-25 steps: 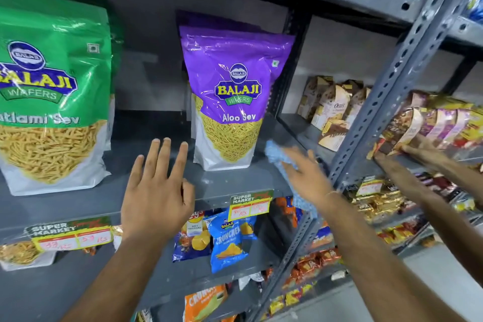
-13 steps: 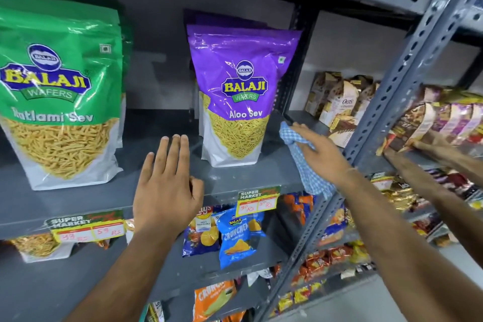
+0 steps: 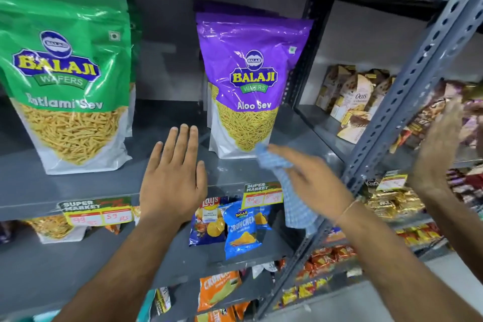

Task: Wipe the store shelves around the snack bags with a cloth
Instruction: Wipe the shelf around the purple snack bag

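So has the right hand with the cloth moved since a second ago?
Yes. The right hand has carried the blue checked cloth leftward from beside the slotted upright to the front of the purple Aloo Sev bag.

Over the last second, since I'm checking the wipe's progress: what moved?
The right hand, gripping the blue cloth, swept left along the shelf, from the upright post to the purple Aloo Sev bag. The left hand stayed flat on the shelf edge; both big bags stayed put.

A blue checked cloth (image 3: 288, 192) drapes off the grey shelf (image 3: 104, 180) beside an upright purple snack bag (image 3: 248, 86).
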Action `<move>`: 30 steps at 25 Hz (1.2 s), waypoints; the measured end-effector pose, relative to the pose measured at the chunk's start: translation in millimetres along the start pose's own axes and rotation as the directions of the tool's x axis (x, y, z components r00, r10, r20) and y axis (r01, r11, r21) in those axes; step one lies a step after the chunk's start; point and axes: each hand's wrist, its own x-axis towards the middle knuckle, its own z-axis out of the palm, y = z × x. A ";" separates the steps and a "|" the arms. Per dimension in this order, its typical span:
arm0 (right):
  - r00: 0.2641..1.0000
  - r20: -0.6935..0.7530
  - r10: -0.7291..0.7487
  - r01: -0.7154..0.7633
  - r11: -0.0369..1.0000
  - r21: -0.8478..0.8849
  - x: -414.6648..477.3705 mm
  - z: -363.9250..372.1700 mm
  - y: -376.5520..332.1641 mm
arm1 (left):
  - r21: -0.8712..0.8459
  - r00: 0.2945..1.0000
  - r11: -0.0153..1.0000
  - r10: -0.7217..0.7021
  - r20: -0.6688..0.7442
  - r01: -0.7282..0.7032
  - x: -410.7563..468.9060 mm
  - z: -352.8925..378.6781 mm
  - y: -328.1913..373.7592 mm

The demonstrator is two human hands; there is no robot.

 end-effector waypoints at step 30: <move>0.975 0.213 -0.067 -0.044 0.877 0.479 -0.9 169.4 -193.2 | -0.231 0.999 0.973 -0.004 0.052 0.016 -216.4 -28.8 -150.4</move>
